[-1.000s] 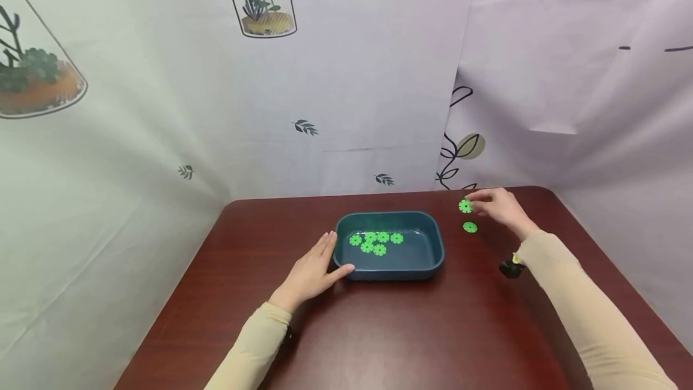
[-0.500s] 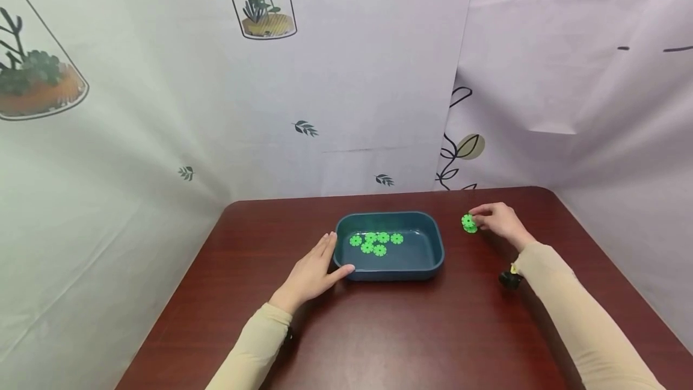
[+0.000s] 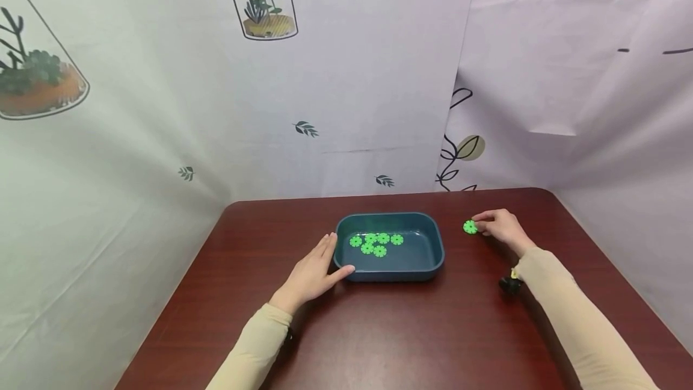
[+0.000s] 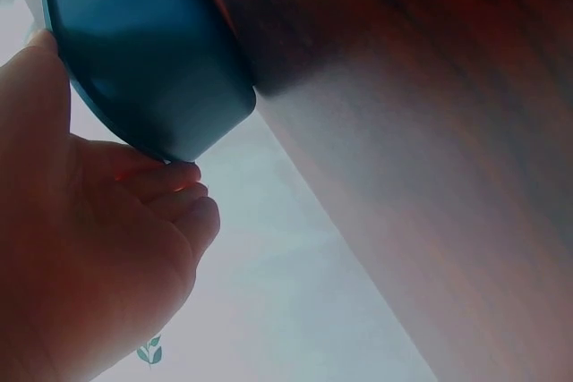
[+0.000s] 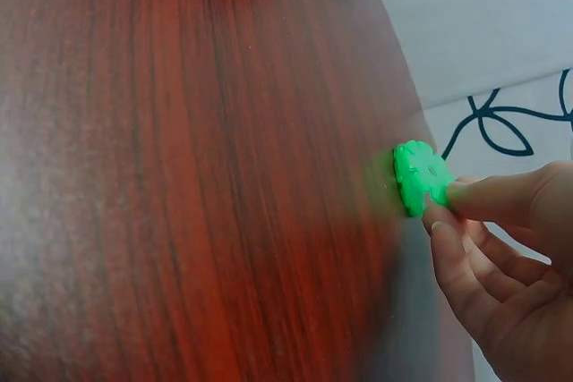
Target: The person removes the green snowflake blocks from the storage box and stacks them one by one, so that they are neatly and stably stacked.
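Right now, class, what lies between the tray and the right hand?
In the head view, bare table beside the tray, then a green flower-shaped piece, possibly two stacked, pinched by the right hand.

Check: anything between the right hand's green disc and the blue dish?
Nothing visible: only tabletop lies between the green disc and the blue dish. Going inside, the dish's raised rim would likely need clearing.

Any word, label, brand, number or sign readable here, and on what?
No readable text. The pale cloth backdrop shows only printed plants and strokes; the teal rectangular tray and bright green flower-shaped discs show none. The black right-wrist camera is too small to read.
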Motion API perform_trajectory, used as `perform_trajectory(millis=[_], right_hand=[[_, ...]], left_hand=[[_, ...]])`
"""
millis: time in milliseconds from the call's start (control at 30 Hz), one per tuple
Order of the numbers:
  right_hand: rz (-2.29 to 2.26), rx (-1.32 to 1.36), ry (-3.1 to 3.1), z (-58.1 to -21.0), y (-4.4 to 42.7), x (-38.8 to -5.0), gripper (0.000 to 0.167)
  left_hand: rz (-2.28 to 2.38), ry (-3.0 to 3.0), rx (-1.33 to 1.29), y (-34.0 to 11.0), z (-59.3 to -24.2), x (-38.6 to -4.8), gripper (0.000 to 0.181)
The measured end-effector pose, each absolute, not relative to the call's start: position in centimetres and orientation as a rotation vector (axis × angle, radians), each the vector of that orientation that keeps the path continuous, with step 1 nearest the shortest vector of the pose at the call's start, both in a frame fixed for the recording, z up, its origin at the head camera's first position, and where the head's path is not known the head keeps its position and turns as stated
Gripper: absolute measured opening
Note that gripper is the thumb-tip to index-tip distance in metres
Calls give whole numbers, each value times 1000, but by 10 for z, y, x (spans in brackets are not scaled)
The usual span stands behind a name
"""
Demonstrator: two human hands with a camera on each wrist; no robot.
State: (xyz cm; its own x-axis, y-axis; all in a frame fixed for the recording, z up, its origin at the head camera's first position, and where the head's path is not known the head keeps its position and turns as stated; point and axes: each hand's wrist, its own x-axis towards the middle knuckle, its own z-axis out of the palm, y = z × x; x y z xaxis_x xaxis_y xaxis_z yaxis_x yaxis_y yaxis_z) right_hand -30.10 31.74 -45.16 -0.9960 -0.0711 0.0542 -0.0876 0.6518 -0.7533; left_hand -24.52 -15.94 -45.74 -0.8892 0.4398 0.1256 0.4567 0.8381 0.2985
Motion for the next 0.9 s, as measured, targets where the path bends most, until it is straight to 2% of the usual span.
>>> perform_trajectory(millis=[433,700,900], right_hand=[[1364,77,-2828,-460,319,-299,35],[1183,163,-2983,-457,316,-296,64],[1107,167,-2989,-459,313,-299,55]], left_hand=[[-504,-2967,-726,-158,-456,-244,99],[-511,-2967,-725,-159,-455,-243,99],[-513,-2963,-729,-159,-455,-243,99]])
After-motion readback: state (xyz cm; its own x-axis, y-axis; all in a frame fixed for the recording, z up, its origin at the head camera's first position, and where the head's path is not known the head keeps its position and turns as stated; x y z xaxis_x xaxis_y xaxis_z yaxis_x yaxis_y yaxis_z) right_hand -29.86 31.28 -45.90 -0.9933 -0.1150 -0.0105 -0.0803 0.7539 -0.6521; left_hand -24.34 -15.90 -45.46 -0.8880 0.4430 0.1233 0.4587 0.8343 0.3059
